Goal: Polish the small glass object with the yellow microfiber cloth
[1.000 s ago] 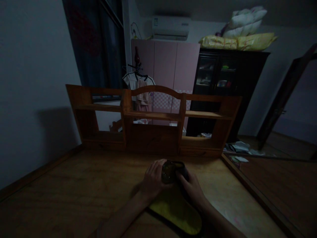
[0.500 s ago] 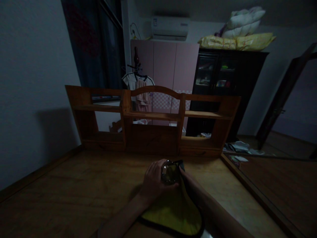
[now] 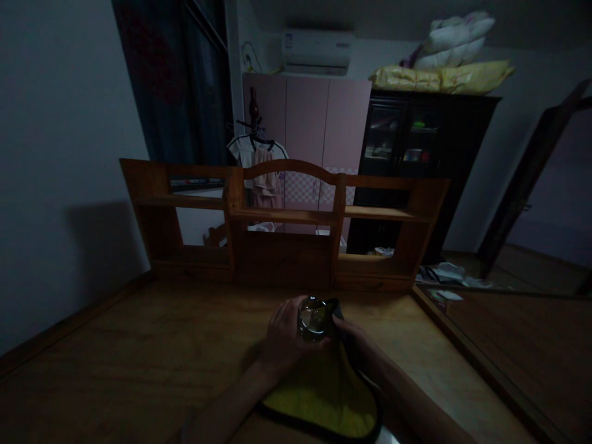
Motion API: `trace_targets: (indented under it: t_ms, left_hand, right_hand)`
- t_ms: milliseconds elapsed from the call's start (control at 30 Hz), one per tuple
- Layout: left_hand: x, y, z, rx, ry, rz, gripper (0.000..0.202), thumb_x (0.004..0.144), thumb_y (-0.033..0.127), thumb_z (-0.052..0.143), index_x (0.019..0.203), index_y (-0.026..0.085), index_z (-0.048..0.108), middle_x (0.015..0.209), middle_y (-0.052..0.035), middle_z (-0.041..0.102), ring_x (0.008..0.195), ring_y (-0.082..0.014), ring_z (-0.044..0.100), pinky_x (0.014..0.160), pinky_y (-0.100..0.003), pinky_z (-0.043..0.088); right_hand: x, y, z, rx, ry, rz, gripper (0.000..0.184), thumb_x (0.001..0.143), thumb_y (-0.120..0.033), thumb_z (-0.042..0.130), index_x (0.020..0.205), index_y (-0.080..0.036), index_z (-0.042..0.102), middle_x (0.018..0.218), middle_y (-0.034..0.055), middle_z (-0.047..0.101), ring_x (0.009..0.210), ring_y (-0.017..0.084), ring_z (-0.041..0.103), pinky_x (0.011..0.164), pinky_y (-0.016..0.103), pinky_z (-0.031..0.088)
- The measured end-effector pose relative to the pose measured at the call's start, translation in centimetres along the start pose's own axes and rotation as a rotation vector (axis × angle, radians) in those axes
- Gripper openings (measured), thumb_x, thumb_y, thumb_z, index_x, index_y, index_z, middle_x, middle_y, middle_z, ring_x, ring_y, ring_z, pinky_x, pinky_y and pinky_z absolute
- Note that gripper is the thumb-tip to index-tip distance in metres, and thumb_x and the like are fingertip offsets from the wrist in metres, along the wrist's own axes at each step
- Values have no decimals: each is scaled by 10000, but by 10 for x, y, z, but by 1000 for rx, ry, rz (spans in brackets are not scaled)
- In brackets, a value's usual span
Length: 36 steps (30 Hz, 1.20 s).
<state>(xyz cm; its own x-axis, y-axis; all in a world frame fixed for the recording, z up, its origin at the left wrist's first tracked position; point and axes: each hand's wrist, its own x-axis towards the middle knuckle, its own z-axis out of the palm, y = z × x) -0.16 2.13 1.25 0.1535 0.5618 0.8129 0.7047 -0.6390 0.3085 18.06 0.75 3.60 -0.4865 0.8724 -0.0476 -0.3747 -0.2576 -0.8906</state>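
My left hand (image 3: 287, 333) is wrapped round the left side of a clear glass (image 3: 314, 319), its round end facing up toward me. On the right, my right hand (image 3: 358, 342) grips a cloth (image 3: 324, 394), yellow-green with a dark border. A dark upper corner of the cloth lies against the glass's right side, pinched under my right thumb. From there the cloth hangs down between my forearms. The room is dim, and the fingers behind the glass and the cloth are hidden.
Beneath my hands is a wooden surface (image 3: 152, 345), bordered at the back by a wooden shelf unit (image 3: 287, 259) and at the right by a raised edge (image 3: 467, 357). A white wall (image 3: 60, 185) rises at the left. Farther off stand a pink wardrobe (image 3: 305, 117) and a dark cabinet (image 3: 425, 179).
The glass has tilted and shifted slightly left in my left hand, so its round end shows more. My right hand, still holding the cloth, has moved slightly left and down.
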Motion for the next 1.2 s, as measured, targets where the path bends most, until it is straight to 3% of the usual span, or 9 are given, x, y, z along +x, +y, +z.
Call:
trace_targets:
  t_ms: [167,333,533,867,1200]
  left_hand:
    - [0,0,0,-23,-15,-24,819,644,618,734,1270,193,420,1133,-117,589,1018,-297,587,883,-440,497]
    - [2,1,-2,-61,-22,-39,802,651,592,740,1272,203,414,1150,-115,577,1053,-298,572,906,-443,489]
    - [0,-5,0,-126,-92,85,849,648,599,736,1293,198,356,1166,-121,552,1060,-282,563,916,-424,494]
    - [2,-1,-5,-163,-204,144,840,649,587,744,1287,184,376,1183,-124,552,1079,-276,547,947,-424,482]
    - [1,-1,-6,-154,-241,204,874,659,610,729,1324,190,347,1223,-129,539,1134,-291,523,996,-446,447]
  right_hand:
    - [0,3,-4,29,15,-17,360,792,-371,676,1047,-118,668,995,103,726,913,247,687,864,360,494]
    - [7,11,-9,50,75,-9,368,802,-406,673,1024,-112,677,952,107,735,875,247,696,848,370,494]
    - [5,8,-6,71,56,-20,345,832,-390,639,1048,-124,679,999,89,733,952,236,678,942,375,459]
    - [5,13,-7,149,111,51,356,821,-392,628,1044,-119,678,1005,94,733,933,227,683,909,355,478]
    - [9,14,-9,139,126,51,376,807,-437,634,994,-118,702,909,93,739,872,228,684,849,345,497]
